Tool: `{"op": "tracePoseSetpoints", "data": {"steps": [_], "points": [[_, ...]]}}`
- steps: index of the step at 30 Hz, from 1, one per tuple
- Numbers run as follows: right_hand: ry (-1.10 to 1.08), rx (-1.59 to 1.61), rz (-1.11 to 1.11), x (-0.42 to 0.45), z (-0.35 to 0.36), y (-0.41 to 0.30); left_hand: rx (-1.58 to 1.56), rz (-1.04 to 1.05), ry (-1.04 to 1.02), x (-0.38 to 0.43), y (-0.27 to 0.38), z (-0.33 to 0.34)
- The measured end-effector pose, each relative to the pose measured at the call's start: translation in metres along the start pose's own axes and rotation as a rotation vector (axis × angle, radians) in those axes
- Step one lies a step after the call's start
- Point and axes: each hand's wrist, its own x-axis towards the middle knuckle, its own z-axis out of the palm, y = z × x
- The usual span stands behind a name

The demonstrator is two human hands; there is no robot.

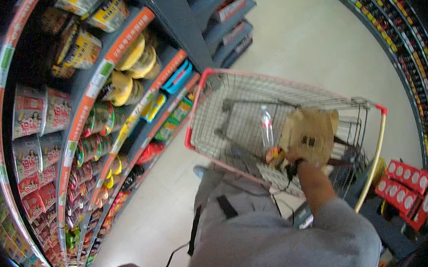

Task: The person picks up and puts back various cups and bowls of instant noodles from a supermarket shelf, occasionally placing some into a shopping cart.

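Observation:
My right hand [293, 156] reaches down into a wire shopping cart [228, 75] with red corner pieces, a dark strap around its wrist. Its blurred fingers meet the edge of a small round package [275, 156] in red, orange and yellow; whether they grip it is unclear. Just beyond the hand sits a brown paper bag [309, 134] with a dark printed mark. A clear plastic bottle [266, 127] with a red-and-white label lies on the cart's wire floor. My left hand is out of view; only part of that arm, with a black band, shows at the lower left.
Shelves of instant noodle cups [29, 111] and bright packets rise close on the left. The cart's handle [372, 157] is to the right, near red boxes [409, 189]. Shelves of bottles [392, 34] curve along the far right. Pale floor [289, 31] runs between.

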Motion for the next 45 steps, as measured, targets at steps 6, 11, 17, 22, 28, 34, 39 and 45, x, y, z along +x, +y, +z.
{"op": "tracePoseSetpoints", "data": {"steps": [6, 11, 17, 22, 28, 34, 39, 45], "points": [[-0.034, -0.166, -0.009, 0.009, 0.057, 0.034, -0.019, -0.033, 0.030, -0.019, -0.008, 0.009], [-0.140, -0.226, -0.109, 0.059, 0.038, 0.045, 0.011, 0.002, 0.033, -0.007, -0.007, 0.007], [0.017, -0.138, -0.274, -0.009, 0.118, -0.002, -0.006, -0.039, 0.054, -0.038, -0.015, 0.009], [-0.003, -0.331, -0.219, -0.015, 0.053, -0.051, -0.012, -0.095, 0.066, -0.024, -0.003, 0.009], [-0.027, -0.320, -0.364, -0.037, 0.042, -0.037, -0.010, -0.078, 0.066, -0.029, 0.002, -0.006], [-0.097, -0.302, -0.141, -0.007, 0.008, -0.044, -0.046, -0.042, 0.062, -0.028, -0.002, -0.004], [-0.210, -1.111, -1.319, 0.001, -0.041, -0.040, -0.090, 0.011, 0.077, -0.031, -0.020, -0.001], [-0.360, -0.750, -0.984, 0.005, -0.102, -0.093, -0.149, 0.142, 0.003, -0.027, -0.020, -0.013]]}}
